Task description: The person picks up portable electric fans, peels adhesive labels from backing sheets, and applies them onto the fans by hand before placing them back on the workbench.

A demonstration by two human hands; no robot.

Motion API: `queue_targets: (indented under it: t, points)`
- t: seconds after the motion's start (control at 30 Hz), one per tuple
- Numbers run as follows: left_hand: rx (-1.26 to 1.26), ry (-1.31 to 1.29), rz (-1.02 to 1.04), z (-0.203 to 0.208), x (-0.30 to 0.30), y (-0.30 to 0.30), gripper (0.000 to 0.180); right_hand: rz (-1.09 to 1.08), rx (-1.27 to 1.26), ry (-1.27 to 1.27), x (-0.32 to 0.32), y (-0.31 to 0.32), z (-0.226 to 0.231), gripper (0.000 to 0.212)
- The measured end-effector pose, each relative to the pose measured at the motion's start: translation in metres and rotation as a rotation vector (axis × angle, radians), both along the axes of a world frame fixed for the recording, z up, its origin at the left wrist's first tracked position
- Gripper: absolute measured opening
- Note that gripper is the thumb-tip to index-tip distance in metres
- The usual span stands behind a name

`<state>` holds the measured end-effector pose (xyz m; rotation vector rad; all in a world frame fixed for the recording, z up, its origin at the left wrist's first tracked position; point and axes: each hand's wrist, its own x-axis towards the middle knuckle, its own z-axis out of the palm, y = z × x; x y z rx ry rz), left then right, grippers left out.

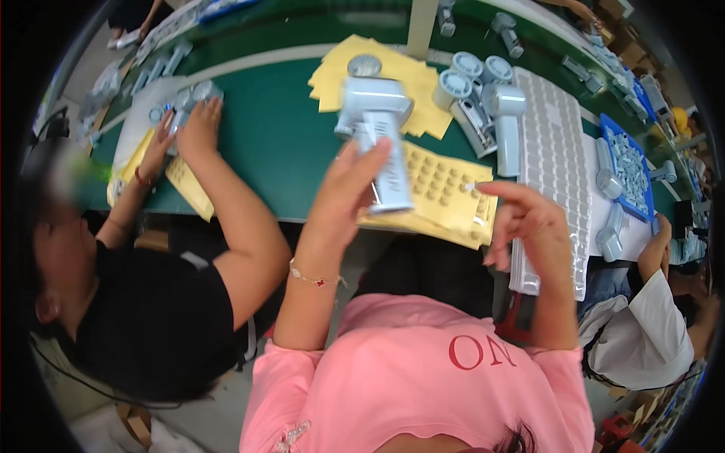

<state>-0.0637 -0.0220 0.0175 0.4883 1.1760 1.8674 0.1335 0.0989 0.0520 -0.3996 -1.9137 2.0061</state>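
My left hand [349, 185] is wrapped round the handle of a light-blue handheld fan [383, 151], its wide round head pointing away from me and slightly blurred. At the fingertips of my right hand [529, 223] is a small pale piece [471, 186], which looks like a sticker. The upper finger reaches out to the left while the others curl. Under both hands lies a stack of yellow sheets [445, 189] with rows of small dark round stickers, at the table's front edge.
More yellow sheets [332, 75] lie behind, with a round silvery disc [364, 66] on them. Several light-blue fans [507, 113] stand to the right, beside a white compartmented tray [555, 151]. A blue bin [630, 170] of small parts is farther right. Co-workers sit on both sides; one's hands [198, 128] work at left.
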Motion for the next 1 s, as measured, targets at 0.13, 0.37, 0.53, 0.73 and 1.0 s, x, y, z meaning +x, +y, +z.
queue_targets:
  t: [0.13, 0.37, 0.53, 0.73, 1.0]
  points:
    - [-0.638, 0.936, 0.631, -0.02, -0.056, 0.008, 0.051, -0.101, 0.582, -0.149, -0.039, 0.105, 0.049, 0.028]
    - [-1.037, 1.261, 0.819, -0.038, -0.079, 0.035, 0.06, -0.385, 0.666, -0.607, -0.215, 0.336, 0.007, 0.051]
    - [-1.186, 1.307, 0.677, -0.046, -0.08, 0.029, 0.066, -0.343, 0.673, -0.821, -0.312, 0.339, -0.04, 0.069]
    - [-1.08, 1.448, 0.71, -0.041, -0.068, 0.012, 0.068, -0.342, 0.595, -0.723, -0.293, 0.333, -0.018, 0.044]
    - [-0.591, 1.554, 0.637, -0.022, -0.009, 0.015, 0.049, -0.242, 0.164, -0.279, -0.074, 0.164, 0.063, 0.034]
